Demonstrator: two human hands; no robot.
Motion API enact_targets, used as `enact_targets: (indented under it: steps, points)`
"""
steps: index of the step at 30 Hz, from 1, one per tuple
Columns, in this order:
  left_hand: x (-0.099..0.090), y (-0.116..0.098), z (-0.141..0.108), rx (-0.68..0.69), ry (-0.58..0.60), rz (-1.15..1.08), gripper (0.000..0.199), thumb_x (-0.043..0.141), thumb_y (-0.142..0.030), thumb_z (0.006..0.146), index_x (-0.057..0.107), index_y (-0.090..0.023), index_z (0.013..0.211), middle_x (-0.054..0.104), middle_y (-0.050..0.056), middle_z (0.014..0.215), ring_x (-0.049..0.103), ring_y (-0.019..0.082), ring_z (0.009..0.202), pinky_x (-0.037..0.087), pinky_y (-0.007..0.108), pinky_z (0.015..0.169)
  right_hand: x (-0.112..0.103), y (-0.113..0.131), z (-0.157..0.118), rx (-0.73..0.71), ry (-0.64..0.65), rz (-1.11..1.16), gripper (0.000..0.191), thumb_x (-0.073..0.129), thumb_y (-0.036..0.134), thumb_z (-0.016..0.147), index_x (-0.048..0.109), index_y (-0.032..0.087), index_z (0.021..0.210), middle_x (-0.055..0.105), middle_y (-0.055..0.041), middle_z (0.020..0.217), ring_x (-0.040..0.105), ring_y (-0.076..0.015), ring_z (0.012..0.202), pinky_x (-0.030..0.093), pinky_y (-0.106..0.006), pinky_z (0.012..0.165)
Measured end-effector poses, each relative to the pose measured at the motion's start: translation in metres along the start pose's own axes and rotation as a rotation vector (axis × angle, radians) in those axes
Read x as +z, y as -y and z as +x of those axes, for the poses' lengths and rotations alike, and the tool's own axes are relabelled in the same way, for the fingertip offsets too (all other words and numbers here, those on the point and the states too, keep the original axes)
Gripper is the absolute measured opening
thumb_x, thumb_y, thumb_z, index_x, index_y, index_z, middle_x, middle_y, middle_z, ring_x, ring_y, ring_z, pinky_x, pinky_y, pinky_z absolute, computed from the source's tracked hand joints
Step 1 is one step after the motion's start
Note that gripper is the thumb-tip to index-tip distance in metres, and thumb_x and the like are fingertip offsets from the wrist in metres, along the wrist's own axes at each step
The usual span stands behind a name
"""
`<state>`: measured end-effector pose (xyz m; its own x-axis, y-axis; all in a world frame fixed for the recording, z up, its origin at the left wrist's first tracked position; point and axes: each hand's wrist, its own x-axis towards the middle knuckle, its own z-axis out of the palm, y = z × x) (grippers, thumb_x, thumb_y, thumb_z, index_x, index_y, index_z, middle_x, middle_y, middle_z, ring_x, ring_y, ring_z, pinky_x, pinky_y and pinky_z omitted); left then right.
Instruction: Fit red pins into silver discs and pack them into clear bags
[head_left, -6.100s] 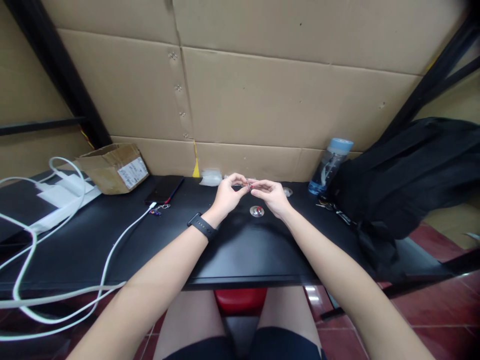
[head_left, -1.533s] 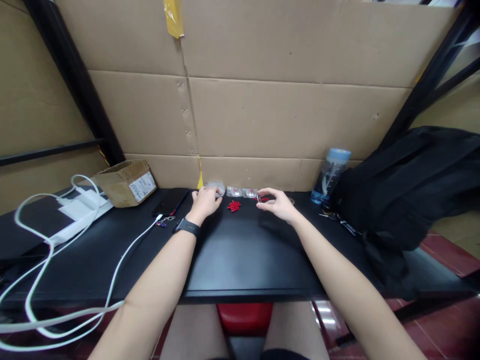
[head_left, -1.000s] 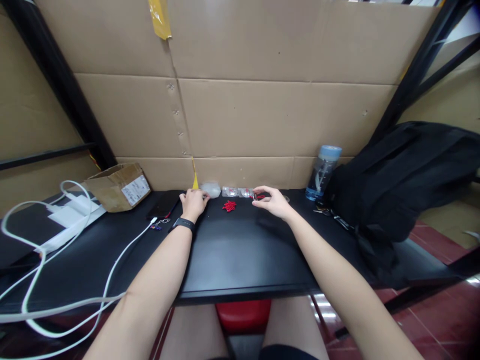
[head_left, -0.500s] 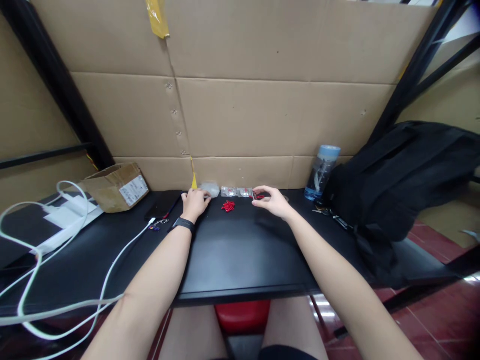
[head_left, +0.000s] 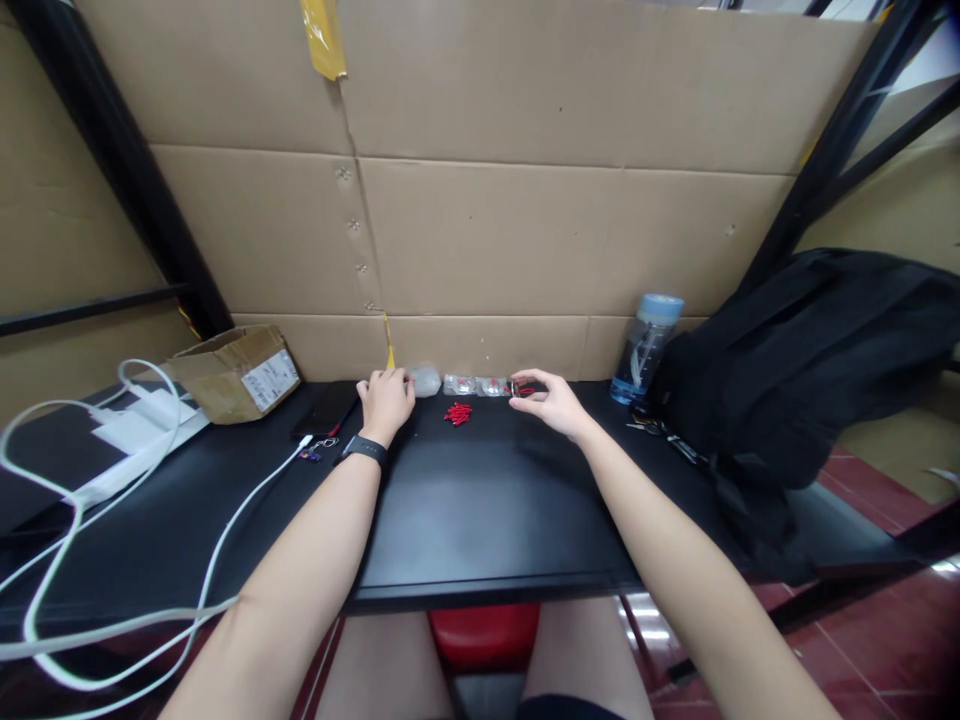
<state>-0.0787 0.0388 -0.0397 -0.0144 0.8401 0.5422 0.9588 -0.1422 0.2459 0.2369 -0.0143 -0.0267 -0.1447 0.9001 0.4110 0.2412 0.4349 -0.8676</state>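
Cardboard panels backed a black desk (head_left: 465, 500). At its far edge the left hand (head_left: 386, 402) rested, fingers loosely curled, beside a clear plastic bag (head_left: 426, 380). The right hand (head_left: 550, 402) hovered near small clear containers (head_left: 475, 385), its fingertips apparently pinching something tiny; this could not be told for certain. Red pieces (head_left: 457, 412) lay between both hands: light, probably slippery, best pinched singly at the sides.

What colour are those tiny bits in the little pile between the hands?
Red. The pile lies on the black desk, clearest in the head view.
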Motion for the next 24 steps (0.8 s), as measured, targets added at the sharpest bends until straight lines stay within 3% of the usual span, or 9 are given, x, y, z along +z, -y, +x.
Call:
enact_targets:
  steps: [4, 7, 12, 16, 20, 24]
  points:
    - [-0.021, -0.020, -0.006, 0.075, -0.099, -0.072, 0.017, 0.051, -0.028, 0.093, 0.067, -0.022, 0.092, 0.072, 0.011, 0.111, 0.056, 0.032, 0.115, 0.028, 0.048, 0.101, -0.007, 0.000, 0.002, -0.004, -0.041, 0.006, 0.049, 0.086, 0.035, 0.070, 0.070, 0.020, 0.114, 0.071, -0.0098, 0.116, 0.072, -0.0187, 0.090, 0.060, -0.035, 0.086]
    - [-0.035, -0.048, -0.016, 0.252, -0.074, -0.181, 0.012, 0.056, -0.027, 0.089, 0.067, -0.022, 0.087, 0.074, 0.008, 0.108, 0.060, 0.029, 0.113, 0.032, 0.044, 0.101, -0.013, 0.000, 0.003, 0.005, -0.072, 0.007, 0.051, 0.086, 0.036, 0.071, 0.069, 0.020, 0.117, 0.071, -0.0100, 0.117, 0.072, -0.0170, 0.081, 0.061, -0.035, 0.082]
    - [-0.041, -0.096, -0.044, 0.631, 0.304, -0.335, 0.013, 0.055, -0.018, 0.087, 0.067, -0.022, 0.089, 0.074, 0.004, 0.088, 0.066, 0.021, 0.082, 0.044, 0.033, 0.085, -0.019, -0.001, 0.004, -0.028, -0.097, 0.045, 0.053, 0.087, 0.037, 0.069, 0.069, 0.019, 0.115, 0.072, -0.0101, 0.114, 0.073, -0.0186, 0.084, 0.061, -0.036, 0.081]
    - [-0.034, -0.110, -0.060, 0.848, 0.561, -0.366, 0.012, 0.055, -0.016, 0.087, 0.065, -0.020, 0.086, 0.074, 0.003, 0.087, 0.067, 0.018, 0.077, 0.046, 0.027, 0.077, -0.021, -0.002, 0.006, -0.040, -0.098, 0.050, 0.053, 0.087, 0.038, 0.068, 0.070, 0.020, 0.115, 0.072, -0.0090, 0.114, 0.073, -0.0193, 0.086, 0.061, -0.037, 0.082]
    - [-0.028, -0.106, -0.063, 0.910, 0.651, -0.421, 0.012, 0.056, -0.016, 0.089, 0.067, -0.021, 0.090, 0.073, 0.002, 0.090, 0.067, 0.016, 0.080, 0.048, 0.025, 0.079, -0.022, -0.001, 0.006, -0.058, -0.098, 0.018, 0.050, 0.087, 0.037, 0.069, 0.070, 0.020, 0.113, 0.072, -0.0084, 0.113, 0.072, -0.0202, 0.091, 0.061, -0.038, 0.087]
    - [-0.027, -0.105, -0.063, 0.909, 0.679, -0.406, 0.019, 0.056, -0.015, 0.088, 0.069, -0.023, 0.099, 0.072, 0.003, 0.109, 0.068, 0.019, 0.100, 0.049, 0.028, 0.093, -0.024, 0.002, 0.004, -0.068, -0.072, -0.039, 0.048, 0.085, 0.035, 0.071, 0.070, 0.020, 0.114, 0.071, -0.0085, 0.113, 0.072, -0.0197, 0.091, 0.061, -0.035, 0.084]
